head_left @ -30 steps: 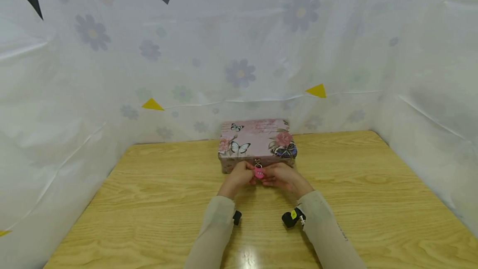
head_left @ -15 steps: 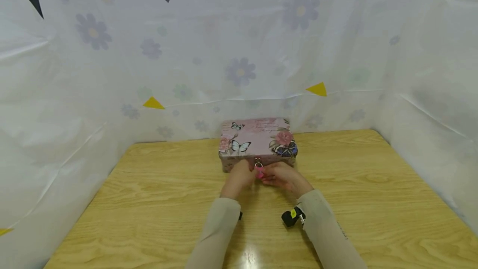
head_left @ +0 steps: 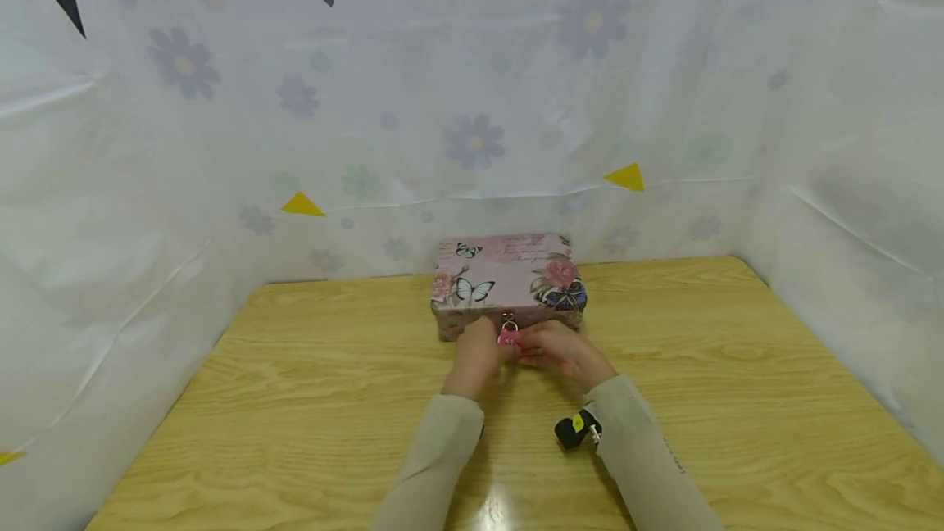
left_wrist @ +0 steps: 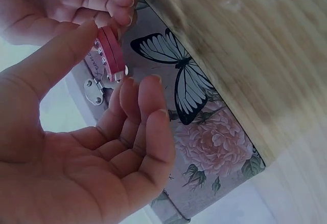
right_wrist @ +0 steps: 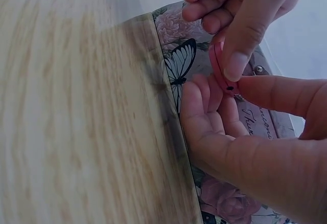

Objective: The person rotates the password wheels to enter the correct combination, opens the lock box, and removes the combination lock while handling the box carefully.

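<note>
The pink padlock [head_left: 509, 338] at the clasp [left_wrist: 94, 91] of the box [head_left: 505, 260] on the desk [head_left: 324, 408] was pinched by the right hand [head_left: 558, 347] and, as far as could be seen, the left hand [head_left: 475, 353]. A dial [left_wrist: 103, 60] could be mis-set if uneven pressure were applied.

The padlock [head_left: 510, 338] is bright pink; the box [head_left: 509, 269], paler pink, wears roses [head_left: 560, 273] and butterflies [head_left: 474, 290] (one bluish, perhaps, from here).
</note>
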